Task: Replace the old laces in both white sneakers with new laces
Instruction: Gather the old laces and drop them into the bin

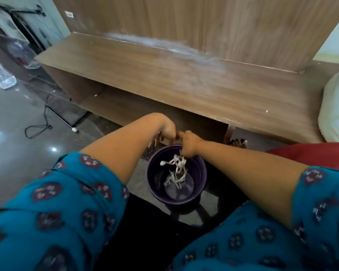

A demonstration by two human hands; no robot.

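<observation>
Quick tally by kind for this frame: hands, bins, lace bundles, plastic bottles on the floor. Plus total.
hands: 2 (left hand, right hand)
purple bin: 1
white lace bundle: 1, hanging from the right hand over the bin
clear plastic bottles: 2 ()
Total: 6

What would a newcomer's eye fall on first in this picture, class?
First the tangle of white laces dangling from the right hand into the purple bucket on the floor, centre frame. The left hand hovers beside it with loose fingers. Behind runs a long wooden bench, streaked with white dust.
</observation>
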